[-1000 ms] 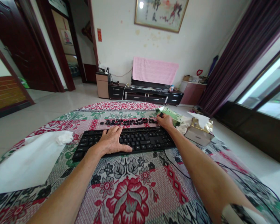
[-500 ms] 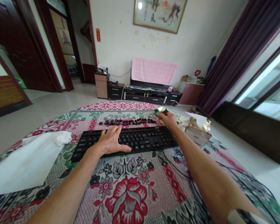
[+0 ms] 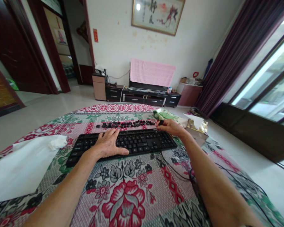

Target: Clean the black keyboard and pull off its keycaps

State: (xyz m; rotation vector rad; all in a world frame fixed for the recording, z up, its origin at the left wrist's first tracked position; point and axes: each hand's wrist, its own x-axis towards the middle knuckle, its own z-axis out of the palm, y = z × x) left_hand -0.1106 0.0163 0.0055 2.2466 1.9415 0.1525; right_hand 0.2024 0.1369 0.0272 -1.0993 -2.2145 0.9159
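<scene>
A black keyboard (image 3: 142, 142) lies across the patterned tablecloth. Over its left half rests my left hand (image 3: 108, 143), palm down, thumb stretched out and fingers extended on the keys. My right hand (image 3: 170, 127) is closed in a pinch on a small black piece (image 3: 161, 122) that looks like a keycap, just above the keyboard's far right edge. Behind the keyboard runs a row of loose black keycaps (image 3: 125, 125). The lower part of the held piece is hidden by my fingers.
White paper (image 3: 21, 167) with a crumpled tissue (image 3: 58, 142) lies on the left. Beyond my right hand are a green and white wrapper (image 3: 164, 114) and an open box (image 3: 197, 135). The keyboard's black cable (image 3: 174, 170) trails rightward over the tablecloth (image 3: 123, 201).
My right hand has come down and nearer, from beside the wrapper to the keyboard's far right edge, with the black piece still pinched. The left hand stays on the keys; the view shifted slightly.
</scene>
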